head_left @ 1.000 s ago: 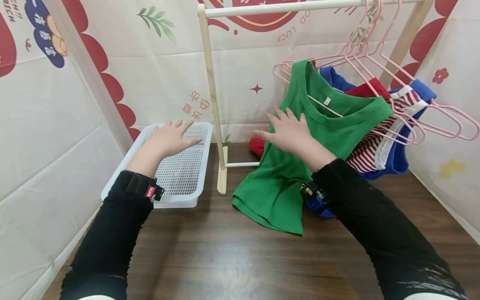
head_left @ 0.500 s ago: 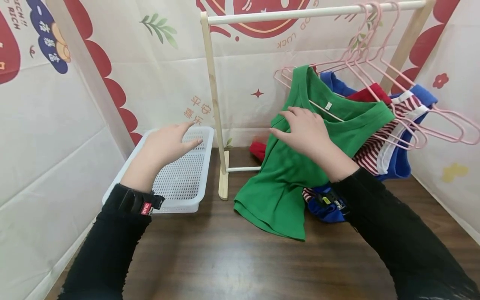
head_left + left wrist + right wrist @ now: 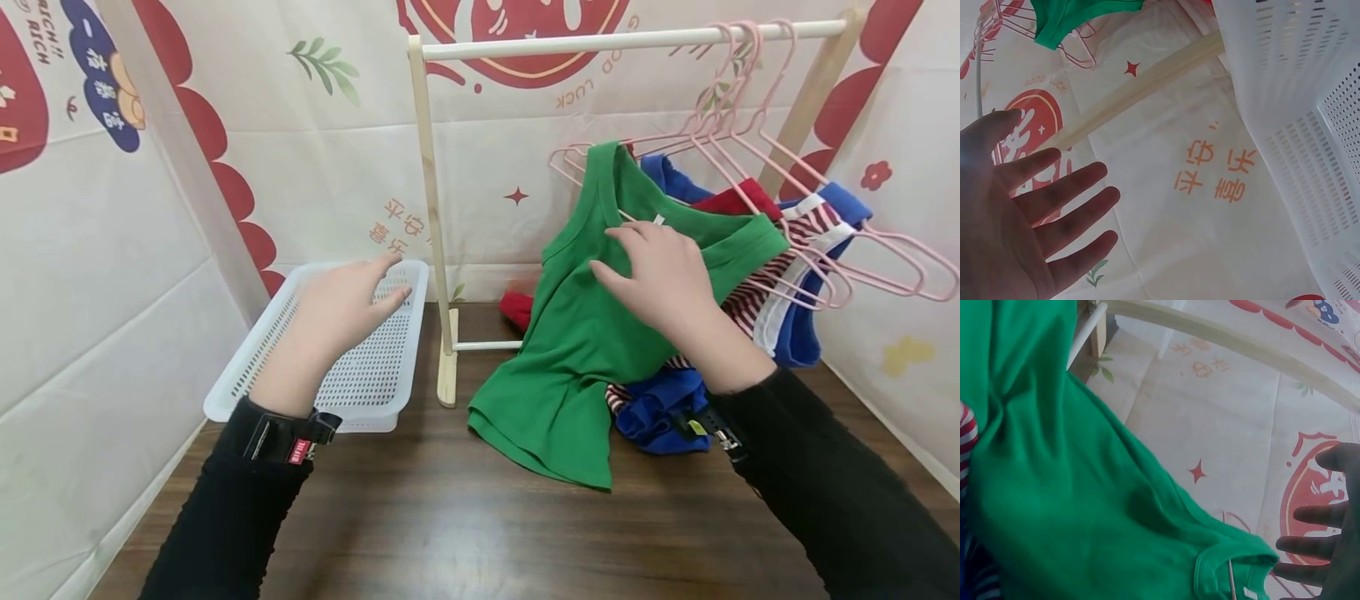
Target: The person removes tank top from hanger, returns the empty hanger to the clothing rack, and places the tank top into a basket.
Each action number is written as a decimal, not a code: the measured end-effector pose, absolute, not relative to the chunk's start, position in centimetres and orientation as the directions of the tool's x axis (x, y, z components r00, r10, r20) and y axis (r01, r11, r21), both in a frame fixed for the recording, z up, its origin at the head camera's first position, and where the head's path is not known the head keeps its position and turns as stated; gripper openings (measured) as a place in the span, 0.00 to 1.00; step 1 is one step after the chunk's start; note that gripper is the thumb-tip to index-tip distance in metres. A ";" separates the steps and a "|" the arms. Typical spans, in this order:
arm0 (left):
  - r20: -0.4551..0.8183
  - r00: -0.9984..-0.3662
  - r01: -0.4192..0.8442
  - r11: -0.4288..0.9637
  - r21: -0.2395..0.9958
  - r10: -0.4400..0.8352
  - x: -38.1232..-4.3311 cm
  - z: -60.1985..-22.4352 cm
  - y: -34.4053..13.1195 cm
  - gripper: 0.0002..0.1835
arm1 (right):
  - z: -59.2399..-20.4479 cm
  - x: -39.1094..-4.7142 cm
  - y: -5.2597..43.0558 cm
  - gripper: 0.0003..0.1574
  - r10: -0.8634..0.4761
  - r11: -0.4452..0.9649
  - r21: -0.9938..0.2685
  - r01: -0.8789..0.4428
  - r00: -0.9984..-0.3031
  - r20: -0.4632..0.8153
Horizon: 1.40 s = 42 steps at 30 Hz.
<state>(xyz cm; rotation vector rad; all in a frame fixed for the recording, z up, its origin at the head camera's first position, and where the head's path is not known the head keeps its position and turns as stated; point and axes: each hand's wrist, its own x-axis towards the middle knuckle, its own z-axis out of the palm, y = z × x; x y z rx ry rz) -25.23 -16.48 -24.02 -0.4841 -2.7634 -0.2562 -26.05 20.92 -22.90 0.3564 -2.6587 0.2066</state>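
Observation:
A green sleeveless top hangs on a pink hanger at the front of the rack, its hem draping down onto the table. My right hand hovers in front of the top's chest, fingers spread and holding nothing. In the right wrist view its fingers show past the top's neckline. Over the white plastic basket my left hand floats with straight fingers, also holding nothing. The left wrist view shows its palm and spread fingers apart from the basket wall.
A clothes rack with a white rail and wooden posts stands at the back. Several pink hangers bunch at its right, carrying blue, red and striped garments. Blue cloth hangs low behind the green top. Printed fabric walls surround the wooden table.
My right hand has moved rightward and down across the front of the green top. The left hand has shifted slightly lower over the basket. The whole scene sits a little lower in view.

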 end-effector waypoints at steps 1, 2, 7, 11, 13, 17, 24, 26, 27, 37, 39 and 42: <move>0.352 -0.886 0.360 0.926 0.116 0.301 -25.0 -24.1 -16.4 0.32 | -23.0 -25.8 21.2 0.37 -0.210 0.956 -0.083 -0.280 -0.858 0.468; 0.363 -0.881 0.363 0.925 0.110 0.302 -24.8 -24.2 -16.3 0.32 | -23.2 -25.6 21.4 0.37 -0.206 0.958 -0.079 -0.276 -0.852 0.482; 0.411 -0.857 0.382 0.918 0.103 0.311 -24.0 -24.7 -15.9 0.29 | -24.2 -24.6 22.7 0.33 -0.189 0.956 -0.073 -0.283 -0.789 0.585; 0.413 -0.852 0.402 0.907 0.121 0.322 -23.6 -25.1 -15.7 0.29 | -25.0 -24.3 23.7 0.29 -0.204 0.942 -0.030 -0.334 -0.641 0.740; 0.409 -0.852 0.407 0.904 0.127 0.327 -23.4 -25.2 -15.7 0.29 | -25.3 -24.2 24.2 0.26 -0.214 0.934 0.013 -0.357 -0.529 0.821; 0.410 -0.850 0.409 0.905 0.116 0.332 -23.1 -25.4 -15.7 0.28 | -25.7 -24.1 25.0 0.25 -0.167 0.934 0.024 -0.357 -0.376 0.912; 0.404 -0.855 0.396 0.912 0.103 0.326 -22.8 -25.8 -15.7 0.28 | -25.7 -23.8 26.6 0.28 0.032 0.960 -0.126 -0.251 -0.349 0.937; 0.411 -0.852 0.398 0.912 0.105 0.324 -22.7 -25.8 -15.6 0.28 | -25.6 -23.7 26.9 0.30 0.082 0.963 -0.165 -0.214 -0.351 0.933; 0.415 -0.850 0.399 0.911 0.104 0.325 -22.7 -25.9 -15.6 0.28 | -25.5 -23.6 27.0 0.31 0.110 0.962 -0.190 -0.197 -0.358 0.927; 0.408 -0.861 0.377 0.920 0.110 0.304 -22.9 -26.8 -15.4 0.27 | -24.6 -22.6 27.7 0.34 0.274 0.928 -0.360 -0.092 -0.486 0.830; 0.415 -0.857 0.377 0.920 0.105 0.304 -23.0 -27.0 -15.3 0.27 | -24.5 -22.5 27.8 0.32 0.285 0.926 -0.370 -0.073 -0.507 0.813; 0.423 -0.852 0.384 0.917 0.108 0.307 -23.1 -27.3 -15.1 0.27 | -24.3 -22.6 27.8 0.31 0.308 0.918 -0.394 -0.037 -0.557 0.771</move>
